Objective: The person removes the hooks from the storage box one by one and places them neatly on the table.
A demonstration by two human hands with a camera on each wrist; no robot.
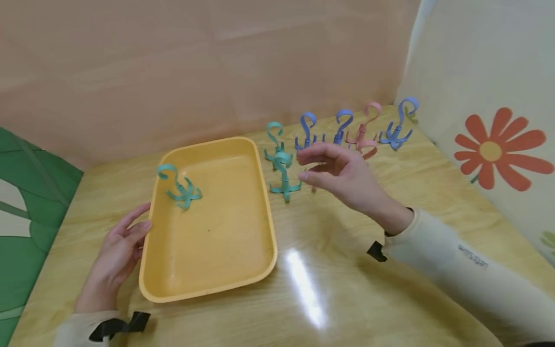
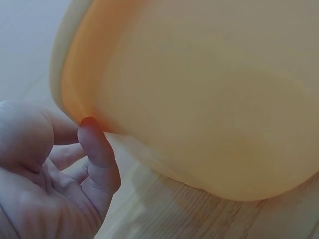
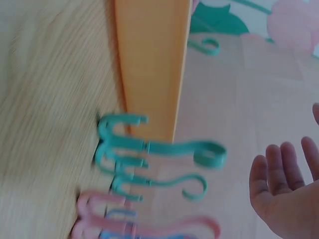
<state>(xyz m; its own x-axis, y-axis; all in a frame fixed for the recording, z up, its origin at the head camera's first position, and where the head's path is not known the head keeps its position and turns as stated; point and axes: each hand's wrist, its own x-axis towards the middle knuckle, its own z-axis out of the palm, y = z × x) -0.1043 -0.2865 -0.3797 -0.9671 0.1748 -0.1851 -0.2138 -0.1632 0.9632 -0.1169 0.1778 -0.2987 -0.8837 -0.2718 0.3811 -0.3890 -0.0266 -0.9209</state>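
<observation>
My left hand [image 1: 119,250] grips the left rim of a yellow plastic tray [image 1: 272,231], thumb and fingers at its edge. Inside the tray, near its left wall, stands a teal multi-prong hanging hook [image 1: 184,193]. Just right of the tray are two more teal hooks, a nearer one [image 1: 284,185] and a farther one [image 1: 274,135]. My right hand [image 1: 342,176] hovers beside the nearer hook, fingers loosely bent and nothing between them. It partly hides a pink hook [image 1: 370,150] behind it. In the right wrist view the right hand [image 3: 289,199] appears apart from the teal hooks [image 3: 169,148].
Along the back of the wooden table [image 1: 347,289] stand blue hooks, one near the middle [image 1: 307,130] and one at the far right [image 1: 396,130], with a pink hook [image 1: 363,130] among them. A pinkish backdrop [image 1: 217,72] rises behind, and a flower-printed panel [image 1: 490,149] borders the right.
</observation>
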